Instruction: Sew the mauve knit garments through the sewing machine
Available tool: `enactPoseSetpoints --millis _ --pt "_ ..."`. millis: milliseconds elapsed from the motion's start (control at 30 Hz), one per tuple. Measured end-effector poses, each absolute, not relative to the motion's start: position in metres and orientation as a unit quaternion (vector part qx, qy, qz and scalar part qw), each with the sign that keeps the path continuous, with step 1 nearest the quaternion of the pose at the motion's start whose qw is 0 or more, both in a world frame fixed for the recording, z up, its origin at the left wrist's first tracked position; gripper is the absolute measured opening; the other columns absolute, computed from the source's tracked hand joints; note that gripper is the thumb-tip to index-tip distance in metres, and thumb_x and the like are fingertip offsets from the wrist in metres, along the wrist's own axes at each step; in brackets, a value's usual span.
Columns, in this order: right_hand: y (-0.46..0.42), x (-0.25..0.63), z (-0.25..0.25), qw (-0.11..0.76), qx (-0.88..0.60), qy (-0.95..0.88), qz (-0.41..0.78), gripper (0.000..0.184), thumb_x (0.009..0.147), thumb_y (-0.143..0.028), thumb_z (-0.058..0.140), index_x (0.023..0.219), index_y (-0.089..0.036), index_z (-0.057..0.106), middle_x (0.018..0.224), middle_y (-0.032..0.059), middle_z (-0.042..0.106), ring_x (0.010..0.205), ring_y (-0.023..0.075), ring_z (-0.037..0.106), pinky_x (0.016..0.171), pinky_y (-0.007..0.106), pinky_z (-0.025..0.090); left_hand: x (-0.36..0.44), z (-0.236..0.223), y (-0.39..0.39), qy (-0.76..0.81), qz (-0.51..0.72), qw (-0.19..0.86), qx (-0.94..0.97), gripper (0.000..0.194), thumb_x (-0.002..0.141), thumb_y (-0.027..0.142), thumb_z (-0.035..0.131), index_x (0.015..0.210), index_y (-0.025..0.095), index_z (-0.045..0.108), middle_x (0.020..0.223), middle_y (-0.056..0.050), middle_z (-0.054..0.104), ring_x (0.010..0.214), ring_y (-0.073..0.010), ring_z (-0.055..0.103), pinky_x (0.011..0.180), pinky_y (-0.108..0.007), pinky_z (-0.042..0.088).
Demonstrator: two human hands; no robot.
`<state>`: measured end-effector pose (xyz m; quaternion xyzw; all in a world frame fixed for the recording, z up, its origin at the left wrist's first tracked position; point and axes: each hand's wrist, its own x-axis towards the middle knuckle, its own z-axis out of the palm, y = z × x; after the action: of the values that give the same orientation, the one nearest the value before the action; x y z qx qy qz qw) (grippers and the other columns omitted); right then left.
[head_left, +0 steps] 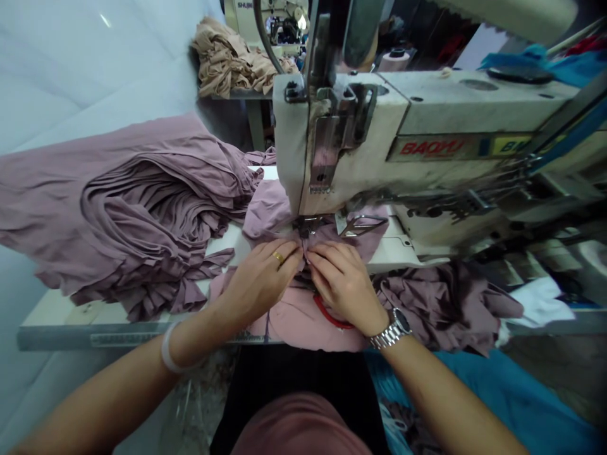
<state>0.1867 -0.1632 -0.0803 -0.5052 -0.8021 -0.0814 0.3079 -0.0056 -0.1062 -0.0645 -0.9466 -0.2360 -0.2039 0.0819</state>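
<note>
Both hands pinch mauve cloth at the front of a sewing machine.
The left hand, with a gold ring, and the right hand, with a metal watch, lie side by side, fingers drawn narrow on the mauve cloth, which runs beneath the presser foot just beyond the fingertips. A red loop shows partly under the right hand. On the surface, a folded mauve stack lies to the left, and a crumpled darker heap lies to the right, near the watch.
</note>
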Motion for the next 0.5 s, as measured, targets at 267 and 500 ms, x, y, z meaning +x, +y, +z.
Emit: enactPoseSetpoints --millis 267,500 --pt "-0.155 0.184 -0.073 0.321 -0.514 -0.792 -0.071 0.023 0.093 -0.017 0.05 0.107 -0.012 0.066 0.104 0.0096 0.067 0.1 0.022 0.056 0.089 0.038 0.047 -0.001 -0.063 -0.106 -0.251 -0.209 0.074 -0.942 0.028 0.096 0.026 0.052 0.117 0.009 0.059 0.117 -0.015 0.064 0.108 -0.0258 0.061 0.09 -0.04 0.054" --pt "-0.15 0.188 -0.073 0.291 -0.521 -0.799 -0.075 0.026 0.093 -0.018 0.05 0.111 -0.011 0.067 0.108 0.0083 0.067 0.1 0.0222 0.056 0.087 0.038 0.047 -0.002 -0.067 -0.102 -0.261 -0.211 0.066 -0.94 0.034 0.096 0.031 0.053 0.12 0.008 0.056 0.12 -0.015 0.062 0.11 -0.0267 0.06 0.093 -0.041 0.053"
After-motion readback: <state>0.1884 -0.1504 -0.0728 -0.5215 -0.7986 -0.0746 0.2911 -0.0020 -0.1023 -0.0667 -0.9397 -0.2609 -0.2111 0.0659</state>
